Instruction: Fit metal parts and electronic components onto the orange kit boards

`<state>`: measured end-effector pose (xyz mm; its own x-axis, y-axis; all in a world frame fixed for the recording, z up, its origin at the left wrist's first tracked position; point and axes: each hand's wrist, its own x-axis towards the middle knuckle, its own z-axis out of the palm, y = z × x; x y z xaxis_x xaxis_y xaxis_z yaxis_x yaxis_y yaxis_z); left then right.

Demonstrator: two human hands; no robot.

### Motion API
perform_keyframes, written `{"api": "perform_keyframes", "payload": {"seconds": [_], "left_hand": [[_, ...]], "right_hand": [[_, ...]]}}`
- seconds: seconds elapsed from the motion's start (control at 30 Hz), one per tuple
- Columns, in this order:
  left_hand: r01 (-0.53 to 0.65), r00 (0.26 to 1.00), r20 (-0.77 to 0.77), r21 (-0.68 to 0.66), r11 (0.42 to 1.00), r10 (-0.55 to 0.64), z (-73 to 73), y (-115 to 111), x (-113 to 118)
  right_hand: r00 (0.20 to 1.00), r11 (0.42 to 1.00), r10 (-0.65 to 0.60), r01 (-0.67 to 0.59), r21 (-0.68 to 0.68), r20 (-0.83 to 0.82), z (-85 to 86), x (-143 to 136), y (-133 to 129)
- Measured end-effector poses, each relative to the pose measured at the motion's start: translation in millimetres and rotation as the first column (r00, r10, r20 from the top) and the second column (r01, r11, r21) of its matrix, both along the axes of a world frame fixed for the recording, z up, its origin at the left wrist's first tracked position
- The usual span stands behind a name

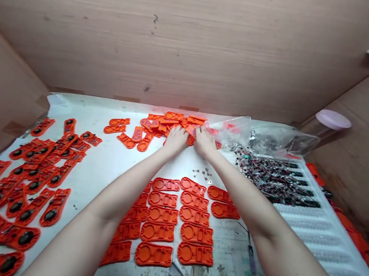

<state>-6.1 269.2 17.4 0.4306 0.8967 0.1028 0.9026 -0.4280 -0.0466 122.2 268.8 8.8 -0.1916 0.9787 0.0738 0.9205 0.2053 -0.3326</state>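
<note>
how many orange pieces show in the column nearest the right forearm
2: the upper piece and, just below it in the picture, the lower piece. The right forearm may hide others.

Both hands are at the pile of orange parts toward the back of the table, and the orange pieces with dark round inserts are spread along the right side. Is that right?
One slip: the head view shows the orange pieces with dark round inserts along the left side of the table. The left hand and right hand are indeed at the pile of orange parts toward the back.
</note>
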Motion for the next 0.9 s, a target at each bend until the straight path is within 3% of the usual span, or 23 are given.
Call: {"api": "perform_keyframes", "payload": {"seconds": [0.13,0.2,0.27,0.37,0.47,0.6,0.73,0.83,0.9], "left_hand": [[0.052,0.999,0.0,0.006,0.999,-0.052,13.9,-8,-5],[0.099,0.995,0.02,0.009,0.995,-0.099,24.4,-28,-12],[0.148,0.988,0.055,0.004,0.989,-0.148,32.3,-60,-22],[0.347,0.906,0.281,-0.068,0.936,-0.315,33.8,-118,-30],[0.45,0.837,0.408,-0.134,0.883,-0.365,27.3,-166,-26],[0.484,0.81,0.465,-0.186,0.855,-0.357,23.6,-195,-9],[0.479,0.793,0.526,-0.227,0.848,-0.307,27.1,-200,5],[0.481,0.786,0.532,-0.203,0.853,-0.316,27.1,-201,13],[0.483,0.782,0.524,-0.166,0.86,-0.337,24.8,-204,20]], "right_hand": [[0.998,1.0,-0.008,0.008,-0.004,-0.056,17.1,26,-24],[0.992,1.0,0.024,-0.023,0.009,-0.124,26.3,53,-62],[0.929,0.996,0.077,-0.087,-0.012,-0.362,29.4,81,-115],[0.783,0.962,0.043,-0.201,-0.187,-0.621,14.9,109,-198],[0.803,0.985,-0.033,-0.075,-0.155,-0.595,-16.6,116,-253],[0.892,0.994,-0.072,0.102,0.044,-0.446,-49.9,109,-276],[0.907,0.988,-0.033,0.092,0.121,-0.419,-50.9,109,-276],[0.852,0.983,-0.073,0.15,0.108,-0.518,-37.8,108,-279],[0.712,0.98,-0.158,0.196,-0.022,-0.684,-28.3,104,-285]]}}
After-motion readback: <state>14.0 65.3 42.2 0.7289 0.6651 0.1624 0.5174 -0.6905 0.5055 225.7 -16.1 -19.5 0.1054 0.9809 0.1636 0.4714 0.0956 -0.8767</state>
